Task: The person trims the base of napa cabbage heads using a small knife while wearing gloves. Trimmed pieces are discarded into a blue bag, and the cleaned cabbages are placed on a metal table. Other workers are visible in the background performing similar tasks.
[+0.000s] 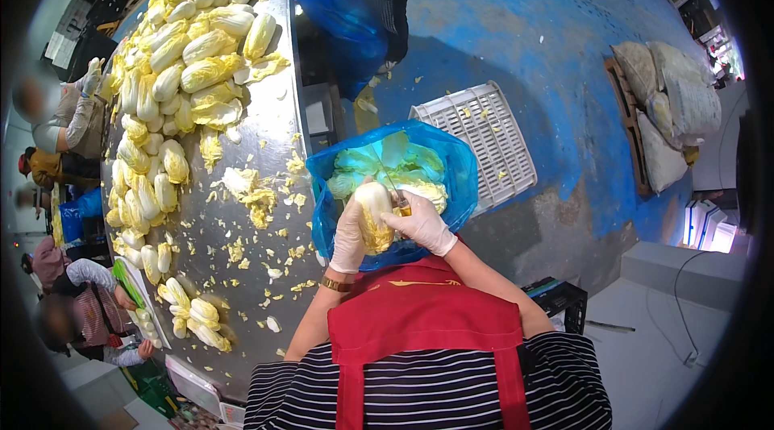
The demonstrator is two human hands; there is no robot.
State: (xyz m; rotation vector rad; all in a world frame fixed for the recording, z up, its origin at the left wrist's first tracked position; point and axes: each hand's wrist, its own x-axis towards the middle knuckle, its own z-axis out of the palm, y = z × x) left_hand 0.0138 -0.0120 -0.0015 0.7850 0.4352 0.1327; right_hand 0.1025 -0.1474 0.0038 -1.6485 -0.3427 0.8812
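My left hand (349, 235), in a pale thin glove, holds a napa cabbage (376, 215) upright with its white base at the top. In my gloved right hand (423, 221) is a knife (387, 173); its thin blade points up and away beside the cabbage, and the fingers touch the cabbage's side. Both hands are over a blue plastic bag (462, 158) that stands wide at the mouth before me. Green-looking leaves and cabbage pieces (393, 158) lie inside it. The knife's handle is mostly hidden by my fingers.
A metal table (266, 128) on the left bears a large heap of napa cabbages (199, 49) and scattered yellow leaf scraps (260, 200). A white slatted plastic crate (502, 146) lies beyond the bag. Co-workers stand across the table and at its far end. Sacks (683, 97) rest on a pallet.
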